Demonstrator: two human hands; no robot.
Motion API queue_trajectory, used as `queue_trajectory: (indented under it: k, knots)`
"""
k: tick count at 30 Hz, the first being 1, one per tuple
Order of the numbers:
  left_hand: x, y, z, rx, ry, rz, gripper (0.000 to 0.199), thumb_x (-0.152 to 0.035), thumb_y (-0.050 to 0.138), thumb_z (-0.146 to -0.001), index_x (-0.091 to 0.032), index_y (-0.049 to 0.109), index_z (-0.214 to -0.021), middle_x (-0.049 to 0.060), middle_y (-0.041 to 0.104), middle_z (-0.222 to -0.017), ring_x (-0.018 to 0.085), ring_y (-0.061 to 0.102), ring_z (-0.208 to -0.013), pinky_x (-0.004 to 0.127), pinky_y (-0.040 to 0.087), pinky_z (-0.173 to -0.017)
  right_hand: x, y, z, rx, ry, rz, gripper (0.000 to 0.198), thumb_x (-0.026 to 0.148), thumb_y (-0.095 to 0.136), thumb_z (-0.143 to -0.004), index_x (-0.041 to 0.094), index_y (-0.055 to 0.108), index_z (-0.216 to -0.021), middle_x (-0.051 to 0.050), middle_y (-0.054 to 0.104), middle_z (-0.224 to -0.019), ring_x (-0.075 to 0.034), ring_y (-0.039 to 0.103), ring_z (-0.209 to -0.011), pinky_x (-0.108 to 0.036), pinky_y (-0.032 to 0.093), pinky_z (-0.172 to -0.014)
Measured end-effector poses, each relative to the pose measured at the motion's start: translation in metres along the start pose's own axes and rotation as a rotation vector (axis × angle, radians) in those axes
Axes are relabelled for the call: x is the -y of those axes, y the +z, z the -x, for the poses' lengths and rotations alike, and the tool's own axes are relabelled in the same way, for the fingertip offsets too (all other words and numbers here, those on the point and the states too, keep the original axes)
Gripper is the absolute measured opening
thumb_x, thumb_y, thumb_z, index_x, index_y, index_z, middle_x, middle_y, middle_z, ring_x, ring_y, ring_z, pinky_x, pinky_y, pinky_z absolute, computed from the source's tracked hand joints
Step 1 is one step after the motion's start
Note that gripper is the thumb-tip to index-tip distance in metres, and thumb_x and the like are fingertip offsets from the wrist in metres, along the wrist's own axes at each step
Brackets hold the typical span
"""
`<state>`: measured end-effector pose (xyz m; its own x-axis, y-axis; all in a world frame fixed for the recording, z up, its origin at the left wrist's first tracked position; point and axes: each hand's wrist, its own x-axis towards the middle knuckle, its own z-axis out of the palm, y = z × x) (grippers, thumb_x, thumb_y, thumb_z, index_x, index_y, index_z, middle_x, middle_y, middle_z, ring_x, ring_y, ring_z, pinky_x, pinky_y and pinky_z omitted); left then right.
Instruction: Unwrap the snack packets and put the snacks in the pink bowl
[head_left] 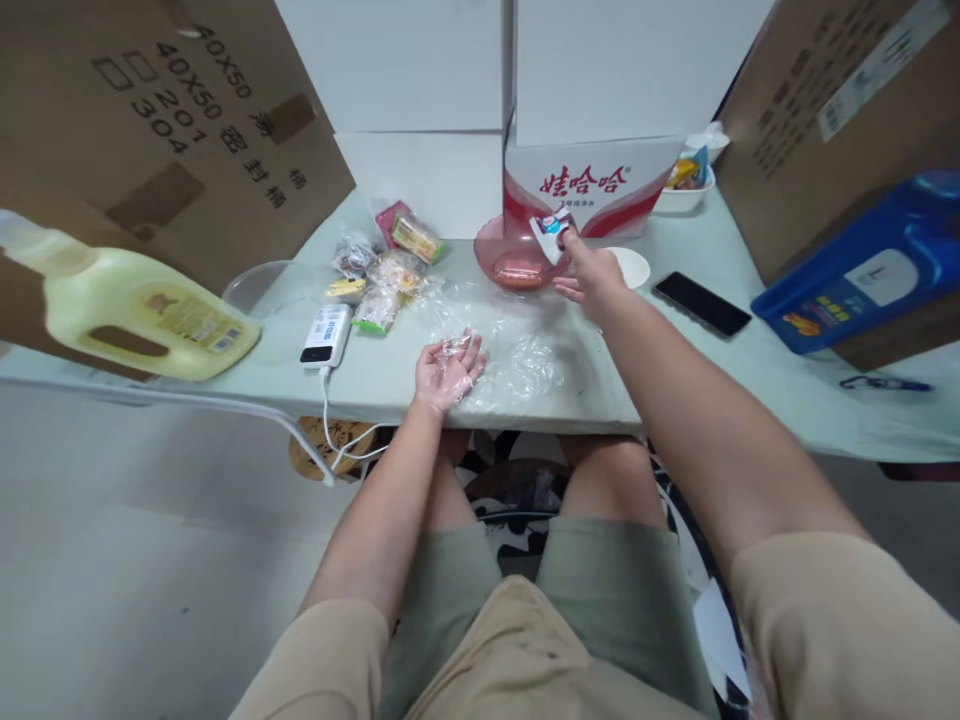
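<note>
My right hand (pixel 596 272) pinches a small white snack packet (pixel 551 232) with blue and dark red print. It is above the right side of a translucent pink bowl (pixel 491 262). A reddish wrapped item (pixel 519 271) shows inside the bowl. Palm up near the table's front edge, my left hand (pixel 448 374) has its fingers apart and slightly curled. Clear crinkled plastic (pixel 521 365) lies against its fingers and spreads to the right. Whether the left fingers grip any of that plastic is hard to make out.
Several wrapped snacks (pixel 390 268) lie left of the bowl, beside a white power bank (pixel 327 335) with a cable. A white dish (pixel 630 267) and a phone (pixel 701 303) are on the right. Yellow (pixel 150 310) and blue (pixel 870 265) bottles flank the table (pixel 600 390).
</note>
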<state>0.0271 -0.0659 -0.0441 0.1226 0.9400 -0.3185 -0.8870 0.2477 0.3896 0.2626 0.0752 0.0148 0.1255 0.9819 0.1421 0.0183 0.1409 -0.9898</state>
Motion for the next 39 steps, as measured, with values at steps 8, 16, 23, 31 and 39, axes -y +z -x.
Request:
queue_trajectory:
  k: [8, 16, 23, 31, 39]
  knots:
    - [-0.001, -0.001, -0.001, 0.031, -0.017, -0.056, 0.016, -0.024, 0.050, -0.078, -0.021, 0.059, -0.065, 0.000, 0.073, -0.106, 0.020, 0.062, -0.117, 0.042, 0.048, -0.100, -0.055, -0.017, 0.137, 0.239, -0.391, 0.848, 0.044, 0.034, 0.048, -0.089, 0.014, 0.053, -0.127, -0.018, 0.060, -0.127, -0.031, 0.054, -0.118, -0.047, 0.042, -0.102]
    - [-0.003, 0.004, 0.000, -0.026, 0.021, -0.265, 0.017, -0.026, 0.054, -0.077, -0.019, 0.066, -0.086, 0.006, 0.071, -0.113, 0.021, 0.060, -0.121, 0.035, 0.052, -0.096, -0.056, -0.016, 0.153, 0.293, -0.412, 1.125, 0.047, 0.027, 0.050, -0.088, 0.022, 0.057, -0.134, -0.015, 0.053, -0.139, -0.031, 0.050, -0.124, -0.046, 0.040, -0.101]
    - [-0.037, 0.008, 0.010, -0.250, -0.025, -0.911, 0.022, -0.012, 0.071, -0.065, -0.016, 0.058, -0.083, 0.009, 0.073, -0.091, 0.017, 0.071, -0.074, 0.023, 0.054, -0.063, -0.059, -0.017, 0.154, 0.239, -0.381, 1.078, 0.041, 0.030, 0.051, -0.086, 0.015, 0.065, -0.122, -0.015, 0.064, -0.117, -0.030, 0.055, -0.108, -0.042, 0.041, -0.094]
    - [-0.060, -0.017, 0.021, -0.360, 0.247, -1.016, 0.069, -0.015, 0.078, -0.065, -0.024, 0.045, -0.125, 0.005, 0.066, -0.098, 0.015, 0.068, -0.075, 0.029, 0.054, -0.071, -0.063, -0.026, 0.149, 0.200, -0.365, 0.893, 0.036, 0.032, 0.042, -0.090, 0.018, 0.072, -0.102, -0.008, 0.069, -0.085, -0.024, 0.058, -0.084, -0.036, 0.042, -0.081]
    - [-0.053, -0.005, 0.025, -0.228, 0.940, -1.497, 0.051, -0.012, 0.075, -0.063, -0.025, 0.066, -0.111, 0.008, 0.043, -0.144, 0.031, 0.031, -0.141, 0.043, 0.021, -0.119, -0.065, -0.030, 0.150, 0.101, -0.381, 0.891, 0.032, 0.037, 0.046, -0.088, 0.020, 0.073, -0.087, -0.011, 0.062, -0.091, -0.026, 0.057, -0.089, -0.041, 0.044, -0.082]
